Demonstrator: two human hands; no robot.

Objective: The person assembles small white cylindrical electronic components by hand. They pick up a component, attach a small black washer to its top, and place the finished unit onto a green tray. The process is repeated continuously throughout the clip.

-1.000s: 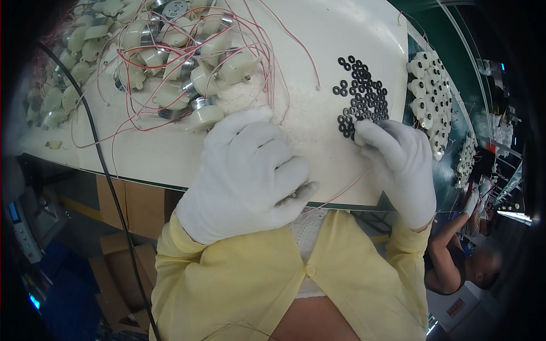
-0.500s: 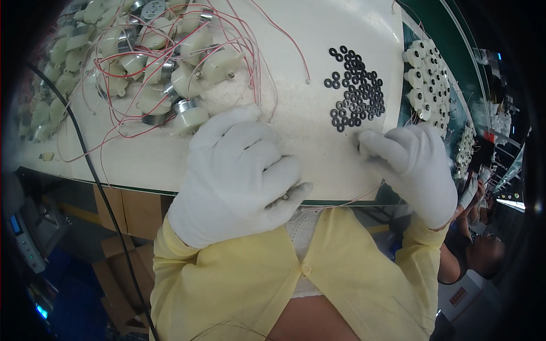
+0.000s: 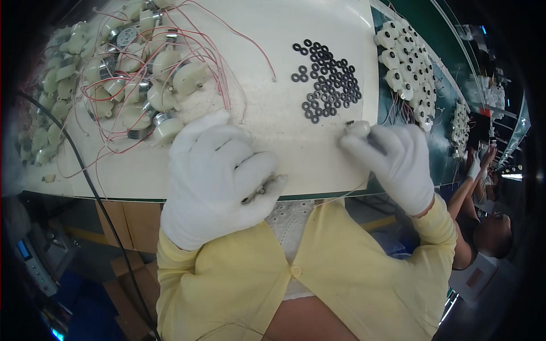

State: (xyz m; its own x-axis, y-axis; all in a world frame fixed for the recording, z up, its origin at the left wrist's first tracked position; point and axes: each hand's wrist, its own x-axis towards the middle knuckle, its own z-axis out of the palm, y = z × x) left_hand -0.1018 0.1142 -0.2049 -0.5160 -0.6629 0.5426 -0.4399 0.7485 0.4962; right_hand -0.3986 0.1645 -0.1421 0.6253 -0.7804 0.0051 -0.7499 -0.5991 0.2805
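Tabletop [image 3: 284, 159], one, pale, with a dark green edge at the wearer's side.

Hands, one pair, in white gloves. Left hand [image 3: 219, 176]: low over the near part of the tabletop, fingers curled well in, thumb beneath; a small metal stub [image 3: 261, 191] shows between thumb and fingers, and whatever else the palm may hold is hidden from me. Right hand [image 3: 389, 159]: thumb and forefinger nearly together, pinching a small cream plastic part [image 3: 359, 129] with a dark tip on its left side; remaining fingers folded behind.

Black rings [image 3: 330, 82], several dozen, loosely spread on the tabletop between the hands and farther from the wearer, nearest the right.

Geared motors [image 3: 185, 79], a large heap to the left: cream housings, silvery cans, red and white wires [image 3: 210, 48] tangled over them and trailing toward the rings. The nearest motors lie just beside the left hand.

Cream units with dark centres [image 3: 406, 62], closely ranked on a green surface [image 3: 441, 88] beyond the right hand; a smaller group [image 3: 459, 131] farther off.

Black cable [image 3: 85, 170], one, crossing the left side.

Cardboard boxes [image 3: 128, 224], below the tabletop, left.

Co-worker [image 3: 469, 227], one, seated far right.
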